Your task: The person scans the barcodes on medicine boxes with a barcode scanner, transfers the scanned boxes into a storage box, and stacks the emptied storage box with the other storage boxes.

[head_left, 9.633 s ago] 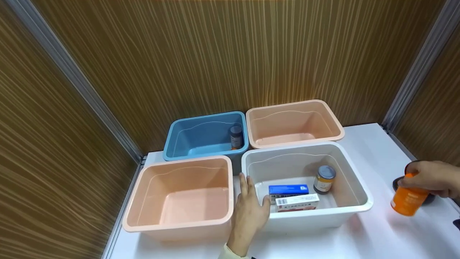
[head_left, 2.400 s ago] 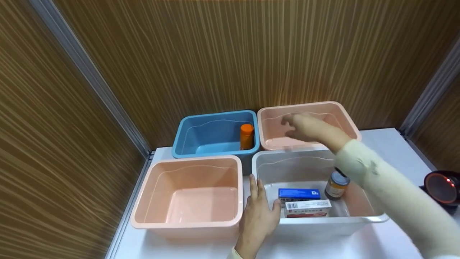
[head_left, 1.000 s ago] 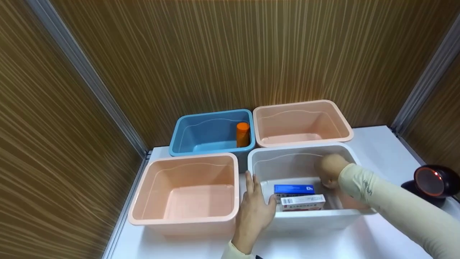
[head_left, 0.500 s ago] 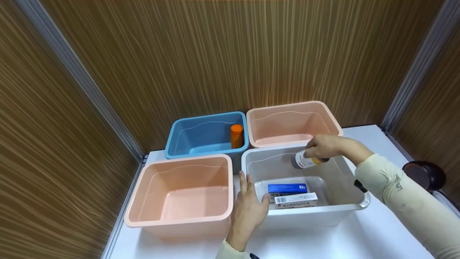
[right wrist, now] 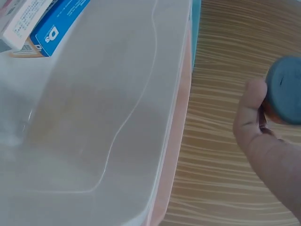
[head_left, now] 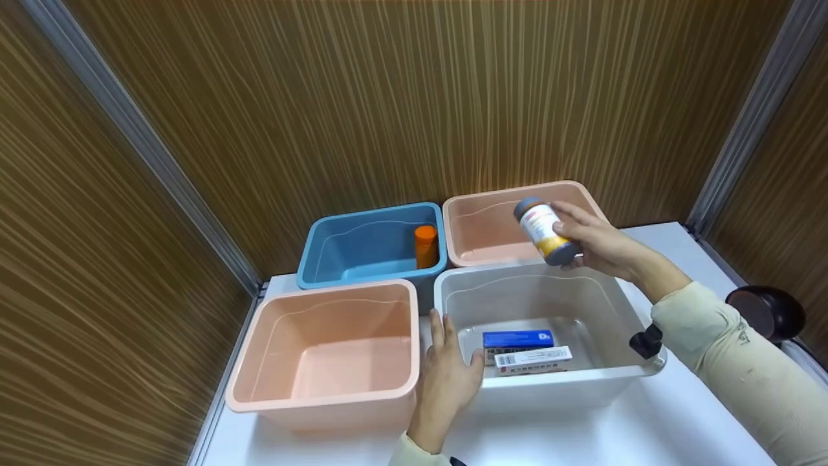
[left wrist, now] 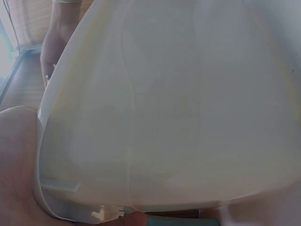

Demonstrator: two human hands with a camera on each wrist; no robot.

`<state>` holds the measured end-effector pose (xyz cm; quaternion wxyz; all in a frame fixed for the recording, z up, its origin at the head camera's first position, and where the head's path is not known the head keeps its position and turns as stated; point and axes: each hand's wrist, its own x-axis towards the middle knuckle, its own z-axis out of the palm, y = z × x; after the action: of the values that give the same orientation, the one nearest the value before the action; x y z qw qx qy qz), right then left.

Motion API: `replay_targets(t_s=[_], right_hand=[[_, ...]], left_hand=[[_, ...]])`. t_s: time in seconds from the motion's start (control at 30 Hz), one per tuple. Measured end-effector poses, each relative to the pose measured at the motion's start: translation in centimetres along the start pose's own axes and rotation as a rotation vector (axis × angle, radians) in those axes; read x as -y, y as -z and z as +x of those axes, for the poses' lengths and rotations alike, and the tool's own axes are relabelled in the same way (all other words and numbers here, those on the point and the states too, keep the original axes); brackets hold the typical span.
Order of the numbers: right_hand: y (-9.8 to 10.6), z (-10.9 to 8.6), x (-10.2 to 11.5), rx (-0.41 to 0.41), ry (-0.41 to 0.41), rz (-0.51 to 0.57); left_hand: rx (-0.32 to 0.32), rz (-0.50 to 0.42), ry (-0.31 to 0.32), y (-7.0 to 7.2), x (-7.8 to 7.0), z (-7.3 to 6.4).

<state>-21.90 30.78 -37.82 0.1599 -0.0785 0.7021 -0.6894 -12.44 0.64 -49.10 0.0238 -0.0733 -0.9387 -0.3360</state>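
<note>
The jar [head_left: 541, 226] is higher in frame now; our right hand [head_left: 603, 246] grips it right of centre, long axis slanting toward upper left.

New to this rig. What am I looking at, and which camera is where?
No robot here: these are a person's two bare hands. The wide picture comes from a camera worn on the head, looking forward and down; the other two come from cameras on the left and right wrists.

On the white table stand four bins: a blue bin and a peach bin at the back, another peach bin and a white bin in front. An orange bottle stands in the blue one; a blue box and a white box lie in the white one.

The right hand grips a labelled bottle, tilted in the air. The left hand is at the white bin's left side, holding nothing.
</note>
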Motion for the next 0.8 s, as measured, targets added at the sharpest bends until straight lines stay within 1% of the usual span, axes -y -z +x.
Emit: replay_targets(t_s=[0.1, 0.2, 0.43, 0.63, 0.73, 0.8], right_hand=[[0.1, -0.1, 0.0, -0.017, -0.005, 0.081], [0.1, -0.1, -0.1, -0.039, 0.016, 0.114], [0.0, -0.5, -0.2, -0.098, 0.139, 0.042], [0.0, -1.0, 0.0, -0.14, 0.276, 0.052], [-0.1, -1.3, 0.2, -0.186, 0.323, 0.021], [-0.1, -1.5, 0.3, -0.23, 0.343, -0.031]], left_hand=[[-0.011, -0.002, -0.015, -0.1, 0.0, 0.0], [-0.008, 0.007, -0.013, -0.1, -0.1, 0.0], [0.006, 0.009, 0.001, 0.0, -0.2, 0.1], [0.004, 0.016, 0.0, 0.0, -0.1, 0.0], [-0.002, 0.022, -0.001, 0.0, -0.1, 0.0], [-0.005, 0.024, -0.002, 0.0, 0.0, 0.0]])
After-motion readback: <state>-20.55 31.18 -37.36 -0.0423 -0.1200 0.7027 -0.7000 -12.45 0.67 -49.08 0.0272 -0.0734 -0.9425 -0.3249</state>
